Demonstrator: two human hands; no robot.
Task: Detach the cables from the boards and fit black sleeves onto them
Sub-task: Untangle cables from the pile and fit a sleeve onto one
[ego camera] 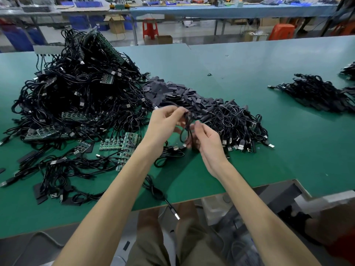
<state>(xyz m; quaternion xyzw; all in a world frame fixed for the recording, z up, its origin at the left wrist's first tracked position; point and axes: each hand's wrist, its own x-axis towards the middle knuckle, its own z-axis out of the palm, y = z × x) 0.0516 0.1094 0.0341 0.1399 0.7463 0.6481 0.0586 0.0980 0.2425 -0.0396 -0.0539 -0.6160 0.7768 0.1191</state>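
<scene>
Green mat table [249, 73], wide, front edge notched at the right. Left hand [165, 121] pinches the top of a looped black cable [185, 131], held up above the mat at centre. Right hand [207, 143] has its fingers curled round the lower part of the same loop; motion blur, exact grip unclear.

Big tangle of cables [76, 89] on the left, heaped high, green boards [123, 143] in and beside it. Heap of black sleeves [172, 93] behind the hands, touching the tangle. Second cable pile [236, 127] just right of the hands, plugs facing the near edge. Third pile [318, 93] well apart, far right. One loose cable [163, 198] hangs over the front edge.

Workshop room behind: long blue-topped bench [230, 11], red stool [150, 28], cardboard box [115, 24], grey floor.
</scene>
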